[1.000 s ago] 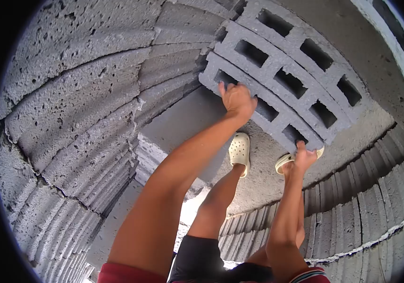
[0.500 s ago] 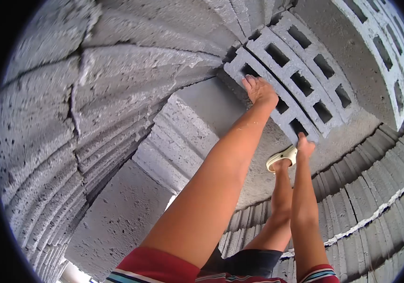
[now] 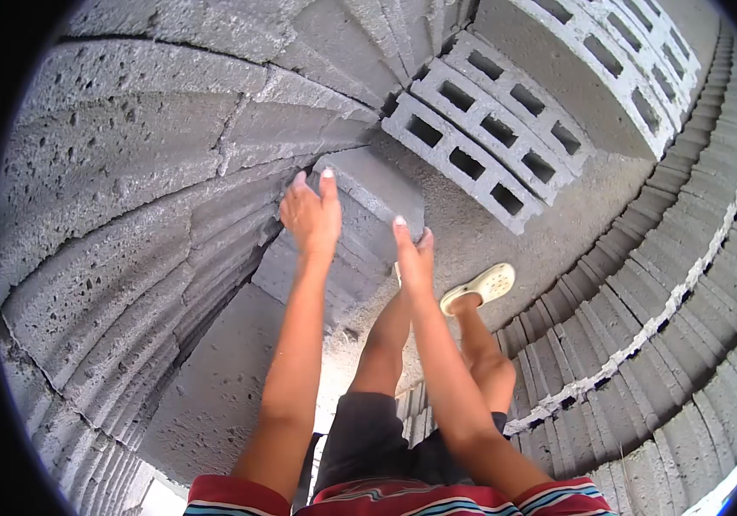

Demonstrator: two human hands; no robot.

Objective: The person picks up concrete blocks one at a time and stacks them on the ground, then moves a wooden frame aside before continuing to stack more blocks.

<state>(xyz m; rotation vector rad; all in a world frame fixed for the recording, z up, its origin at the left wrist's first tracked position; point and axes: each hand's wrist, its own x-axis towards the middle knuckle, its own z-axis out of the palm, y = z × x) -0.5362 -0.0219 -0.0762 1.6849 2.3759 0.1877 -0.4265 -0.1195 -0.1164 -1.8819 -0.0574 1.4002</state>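
My left hand is over the left side of a grey concrete block, its thumb and fingers apart. My right hand is by the same block's right edge, thumb and fingers parted. Whether either hand touches the block is unclear. Neither hand is closed round anything. To the upper right, a hollow block with three dark holes stands against similar hollow blocks.
Stacked blocks form a wall on the left. Rows of blocks curve along the right. More hollow blocks are at the top right. A foot in a cream clog rests on the ground.
Both hands have let go of the front hollow block and moved left to the solid-faced block. The hollow block stands with the others. The view has shifted, and my legs show more.
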